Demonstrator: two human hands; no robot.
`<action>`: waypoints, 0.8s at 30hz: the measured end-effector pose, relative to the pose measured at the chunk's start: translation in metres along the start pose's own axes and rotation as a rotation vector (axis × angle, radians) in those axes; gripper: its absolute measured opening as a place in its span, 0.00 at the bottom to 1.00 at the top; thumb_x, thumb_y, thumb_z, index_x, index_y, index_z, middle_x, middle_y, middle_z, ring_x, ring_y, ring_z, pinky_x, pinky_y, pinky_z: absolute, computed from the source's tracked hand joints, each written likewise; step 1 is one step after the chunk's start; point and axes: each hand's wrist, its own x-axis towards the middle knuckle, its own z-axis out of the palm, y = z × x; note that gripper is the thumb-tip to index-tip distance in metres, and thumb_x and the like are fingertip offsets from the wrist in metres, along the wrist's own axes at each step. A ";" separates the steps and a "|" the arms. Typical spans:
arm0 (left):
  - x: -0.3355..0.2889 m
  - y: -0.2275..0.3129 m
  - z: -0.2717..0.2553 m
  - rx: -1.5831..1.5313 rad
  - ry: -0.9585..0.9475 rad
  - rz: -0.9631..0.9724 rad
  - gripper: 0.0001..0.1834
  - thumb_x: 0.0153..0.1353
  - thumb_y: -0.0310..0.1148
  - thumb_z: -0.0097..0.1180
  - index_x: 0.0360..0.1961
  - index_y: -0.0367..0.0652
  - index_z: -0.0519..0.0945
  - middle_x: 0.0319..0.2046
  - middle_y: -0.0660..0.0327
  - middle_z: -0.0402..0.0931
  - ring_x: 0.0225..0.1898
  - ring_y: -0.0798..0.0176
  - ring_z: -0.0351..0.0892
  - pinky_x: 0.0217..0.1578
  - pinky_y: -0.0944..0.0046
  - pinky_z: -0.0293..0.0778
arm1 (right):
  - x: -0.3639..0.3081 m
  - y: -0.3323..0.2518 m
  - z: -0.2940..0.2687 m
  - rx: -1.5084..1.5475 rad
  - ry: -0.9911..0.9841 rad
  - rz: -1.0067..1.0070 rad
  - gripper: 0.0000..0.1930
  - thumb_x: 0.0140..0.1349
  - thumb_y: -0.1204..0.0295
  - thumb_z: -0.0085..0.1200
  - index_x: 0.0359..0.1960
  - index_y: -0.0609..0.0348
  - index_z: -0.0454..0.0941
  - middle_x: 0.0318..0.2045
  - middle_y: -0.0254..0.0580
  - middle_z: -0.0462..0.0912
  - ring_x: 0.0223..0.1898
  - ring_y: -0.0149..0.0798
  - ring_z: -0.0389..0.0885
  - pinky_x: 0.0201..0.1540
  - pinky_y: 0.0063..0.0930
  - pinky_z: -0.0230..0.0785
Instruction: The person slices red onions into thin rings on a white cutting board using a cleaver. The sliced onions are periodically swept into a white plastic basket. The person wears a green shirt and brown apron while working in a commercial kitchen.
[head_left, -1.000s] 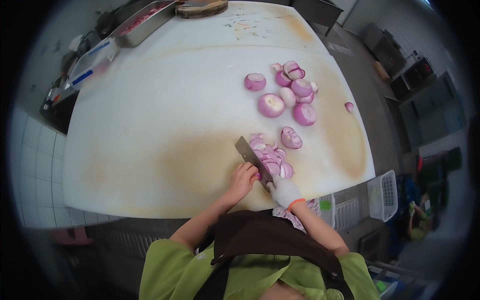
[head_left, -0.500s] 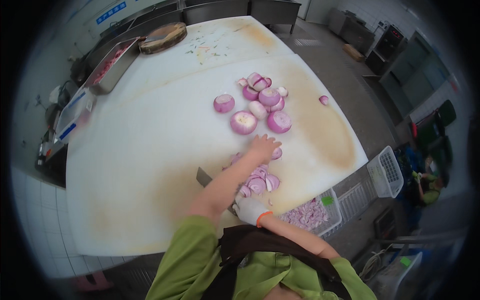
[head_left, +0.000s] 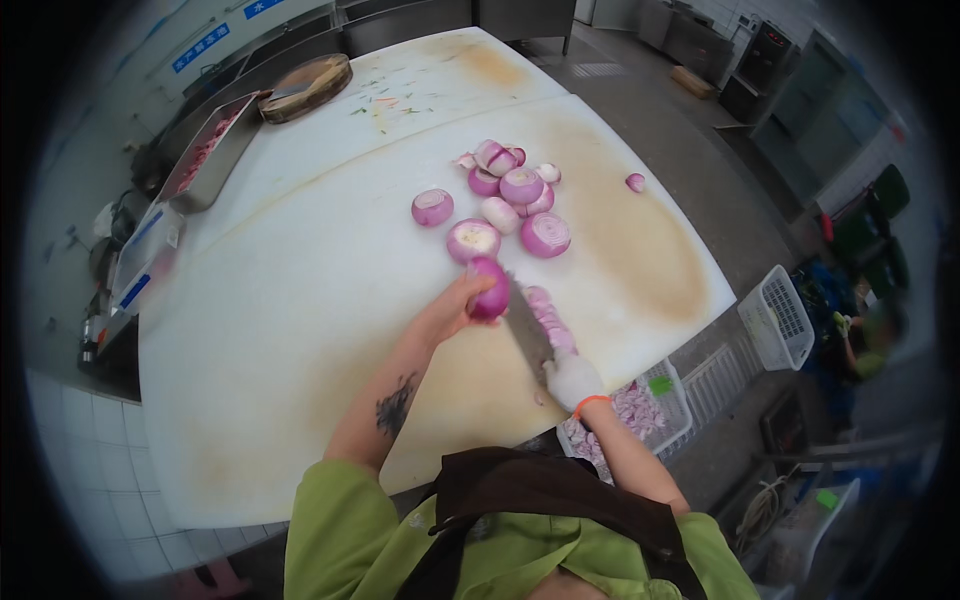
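Observation:
My left hand (head_left: 455, 306), bare, grips a purple onion (head_left: 488, 288) just in front of the pile. In my right hand (head_left: 575, 382), which wears a white glove with an orange cuff, is the handle of a broad-bladed kitchen knife (head_left: 528, 328). Its blade points away from me, between the held onion and a row of onion slices (head_left: 549, 320) on its right. Beyond the hands lie several peeled onions, some with cut ends, among them a large onion (head_left: 473, 240) and another onion (head_left: 546, 235) to its right.
A white basket of chopped onion (head_left: 640, 412) stands below the near table edge, right of me. A small onion piece (head_left: 635, 182) lies near the right edge of the white table (head_left: 300, 330). Far left are a metal tray of meat (head_left: 215, 150) and a round wooden board (head_left: 308, 88).
My left hand has come back leftward and now holds an onion. The knife has swung from left of the slices to point forward, and the slices now lie in a narrower row farther right.

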 end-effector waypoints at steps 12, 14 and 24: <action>-0.091 -0.096 0.018 0.554 0.163 -0.110 0.40 0.52 0.37 0.61 0.62 0.41 0.54 0.36 0.51 0.76 0.30 0.60 0.81 0.25 0.61 0.78 | -0.033 0.011 -0.013 -0.025 -0.092 -0.194 0.15 0.62 0.63 0.47 0.40 0.65 0.71 0.30 0.64 0.79 0.35 0.63 0.78 0.41 0.53 0.69; -0.087 -0.112 0.017 1.029 0.371 0.017 0.39 0.50 0.39 0.64 0.62 0.45 0.59 0.43 0.51 0.73 0.42 0.55 0.78 0.39 0.54 0.76 | -0.025 -0.001 -0.024 -0.177 -0.159 -0.103 0.14 0.62 0.63 0.47 0.38 0.64 0.71 0.29 0.63 0.79 0.34 0.63 0.79 0.39 0.53 0.69; -0.086 -0.107 0.022 1.452 0.302 0.485 0.26 0.41 0.24 0.63 0.46 0.50 0.75 0.46 0.60 0.70 0.45 0.51 0.70 0.48 0.56 0.71 | -0.029 -0.010 -0.039 -0.159 -0.172 -0.264 0.15 0.62 0.63 0.47 0.35 0.65 0.72 0.27 0.63 0.79 0.32 0.61 0.79 0.38 0.53 0.69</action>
